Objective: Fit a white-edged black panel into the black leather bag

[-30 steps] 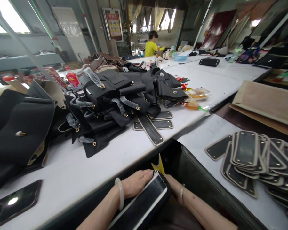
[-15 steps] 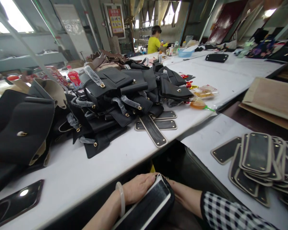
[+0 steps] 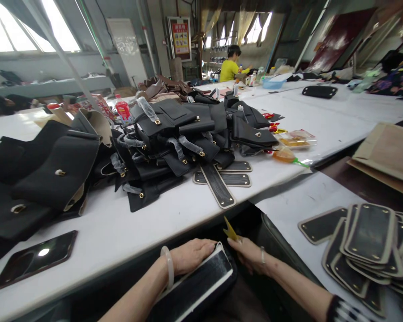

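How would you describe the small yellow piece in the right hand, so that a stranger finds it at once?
Start at the near edge of the long white table and look just below it, where two bare hands meet. The right hand pinches a small yellow pointed piece by its lower end. It is the only yellow item among black leather parts, beside the black white-edged panel under the left hand.

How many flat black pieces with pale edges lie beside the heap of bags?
3: a long one crossing in front, and two behind it; others may be hidden.
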A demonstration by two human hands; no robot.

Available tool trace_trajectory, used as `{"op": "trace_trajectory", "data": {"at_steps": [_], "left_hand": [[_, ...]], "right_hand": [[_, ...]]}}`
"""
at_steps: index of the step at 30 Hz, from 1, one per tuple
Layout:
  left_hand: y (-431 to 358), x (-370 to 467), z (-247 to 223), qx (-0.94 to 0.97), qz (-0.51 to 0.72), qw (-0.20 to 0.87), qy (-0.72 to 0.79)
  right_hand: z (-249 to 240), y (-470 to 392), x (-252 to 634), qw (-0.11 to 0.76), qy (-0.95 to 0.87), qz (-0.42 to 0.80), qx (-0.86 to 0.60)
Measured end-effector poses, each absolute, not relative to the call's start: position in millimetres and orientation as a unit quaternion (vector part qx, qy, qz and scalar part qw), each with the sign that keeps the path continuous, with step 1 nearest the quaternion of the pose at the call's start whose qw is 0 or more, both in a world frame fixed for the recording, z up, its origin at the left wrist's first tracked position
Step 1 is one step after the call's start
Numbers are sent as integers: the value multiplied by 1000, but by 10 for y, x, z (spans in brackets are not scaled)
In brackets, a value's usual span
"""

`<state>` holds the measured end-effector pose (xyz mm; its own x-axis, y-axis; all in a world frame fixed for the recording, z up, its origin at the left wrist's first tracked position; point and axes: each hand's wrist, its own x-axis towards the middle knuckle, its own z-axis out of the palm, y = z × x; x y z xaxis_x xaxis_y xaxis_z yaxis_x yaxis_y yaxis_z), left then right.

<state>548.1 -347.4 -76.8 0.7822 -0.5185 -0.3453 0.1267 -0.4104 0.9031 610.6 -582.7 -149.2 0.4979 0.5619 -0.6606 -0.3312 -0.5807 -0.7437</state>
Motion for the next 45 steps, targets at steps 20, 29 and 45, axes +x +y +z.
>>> {"op": "trace_trajectory", "data": {"at_steps": [20,29,45], "left_hand": [[-3443,5417,-952,754,-300,585,10],[-3425,5451,-813,787,-264,557,-39],[-3481,5441,-726,776,-246,576,-71]], "right_hand": [[-709,-5540,6766,85,-452,197,-866],[-646,-5290,6792,-6,-576,111,-810],[-624,-5279,6740,-25,-608,80,-790]]}}
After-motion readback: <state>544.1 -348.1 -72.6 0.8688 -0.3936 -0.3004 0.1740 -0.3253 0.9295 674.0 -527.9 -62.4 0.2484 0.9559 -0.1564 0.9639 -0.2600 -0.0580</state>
